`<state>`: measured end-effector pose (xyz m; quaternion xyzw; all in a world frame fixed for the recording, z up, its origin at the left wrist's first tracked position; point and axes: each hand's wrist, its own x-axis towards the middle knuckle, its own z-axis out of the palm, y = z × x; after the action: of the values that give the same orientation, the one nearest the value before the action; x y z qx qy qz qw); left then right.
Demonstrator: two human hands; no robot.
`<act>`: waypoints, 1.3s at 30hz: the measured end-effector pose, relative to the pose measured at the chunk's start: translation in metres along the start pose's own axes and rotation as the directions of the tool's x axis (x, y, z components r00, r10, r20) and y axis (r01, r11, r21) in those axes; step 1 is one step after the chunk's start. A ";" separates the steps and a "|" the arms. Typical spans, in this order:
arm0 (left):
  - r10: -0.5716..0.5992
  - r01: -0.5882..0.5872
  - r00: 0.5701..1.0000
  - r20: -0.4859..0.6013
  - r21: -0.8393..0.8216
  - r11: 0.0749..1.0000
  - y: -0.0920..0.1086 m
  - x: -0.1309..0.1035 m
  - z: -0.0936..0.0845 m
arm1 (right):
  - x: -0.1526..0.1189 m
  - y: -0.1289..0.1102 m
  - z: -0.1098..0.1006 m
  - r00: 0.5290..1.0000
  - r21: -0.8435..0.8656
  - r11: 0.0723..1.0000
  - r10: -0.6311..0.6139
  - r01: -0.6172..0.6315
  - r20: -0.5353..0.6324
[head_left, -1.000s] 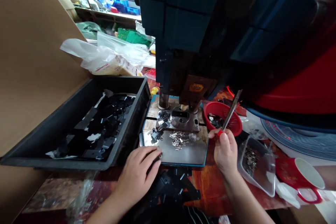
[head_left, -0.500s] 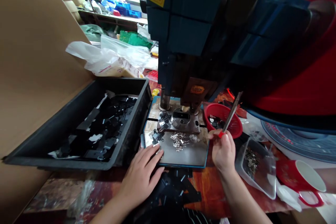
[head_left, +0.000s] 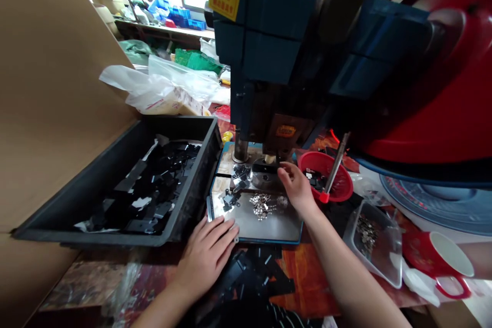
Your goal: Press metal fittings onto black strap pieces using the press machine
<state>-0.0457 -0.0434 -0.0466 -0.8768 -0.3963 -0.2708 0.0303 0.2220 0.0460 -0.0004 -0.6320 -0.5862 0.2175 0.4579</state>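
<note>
My right hand [head_left: 298, 187] reaches under the press, its thumb and fingers closed at the right end of a small black plate [head_left: 264, 166] on the round die [head_left: 265, 178]. At the front edge of the press bed [head_left: 277, 228] is my left hand [head_left: 207, 251], palm down, thumb drawn in beside the fingers. A small grey metal piece [head_left: 236, 239] pokes out at its fingertips; the rest is hidden. Several dark plates [head_left: 229, 200] lie on the bed's left side. A heap of shiny small metal parts [head_left: 262, 206] lies mid-bed. The red-knobbed metal rod [head_left: 337, 166] stands free.
A black bin [head_left: 188, 195] of dark plates stands left. To the right are a red bowl [head_left: 348, 184], a clear tub [head_left: 388, 261] of small parts and a red mug [head_left: 418, 251]. The blue press head [head_left: 265, 56] hangs above; loose black plates [head_left: 249, 277] lie in front.
My right hand has left the red-knobbed rod and moved left to the die. My left hand has drawn back slightly, its thumb now closer to the fingers.
</note>
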 end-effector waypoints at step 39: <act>-0.444 0.325 0.894 -0.067 -0.585 0.743 0.019 0.078 0.013 | 0.007 -0.033 -0.001 0.890 -0.490 0.744 -0.404 0.453 0.210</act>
<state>0.0157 -0.0004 -0.0156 -0.7130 -0.4671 -0.4624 -0.2443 0.2064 0.0484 0.0288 -0.5706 -0.7722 -0.0344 0.2776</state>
